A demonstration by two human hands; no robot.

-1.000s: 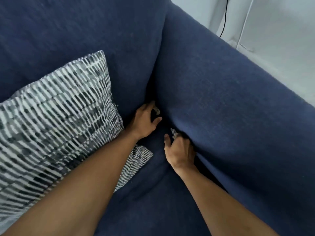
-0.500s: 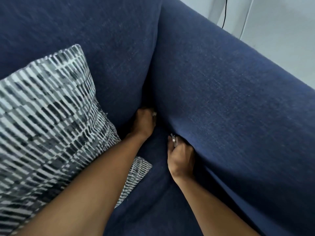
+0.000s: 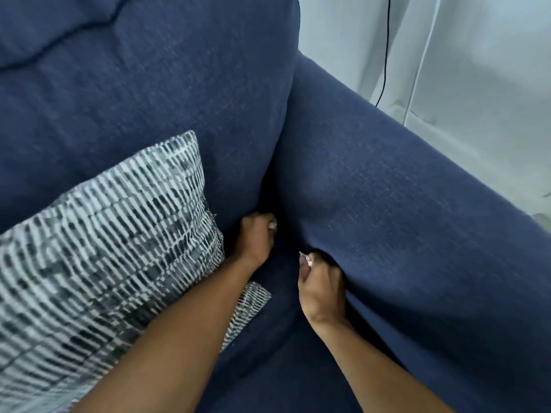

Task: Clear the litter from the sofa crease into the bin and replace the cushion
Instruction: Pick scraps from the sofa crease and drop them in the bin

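Both my hands are at the corner crease of a dark blue sofa (image 3: 402, 222), where seat, backrest and armrest meet. My left hand (image 3: 256, 236) is curled shut at the back of the crease, with a small pale scrap of litter (image 3: 272, 225) pinched at its fingertips. My right hand (image 3: 320, 287) is pressed against the armrest's inner side, fingers closed around another small whitish scrap (image 3: 307, 259) that sticks out above the thumb. A black-and-white patterned cushion (image 3: 98, 251) leans against the backrest to the left, under my left forearm.
Behind the armrest stands a pale wall (image 3: 477, 70) with a thin black cable (image 3: 384, 55) hanging down it. No bin is in view. The blue seat (image 3: 283, 368) stretches toward me between my forearms.
My left hand has closed from a loose open grasp into a fist on its scrap, deeper in the corner. The right hand has barely moved. My head has tilted, shifting the view.
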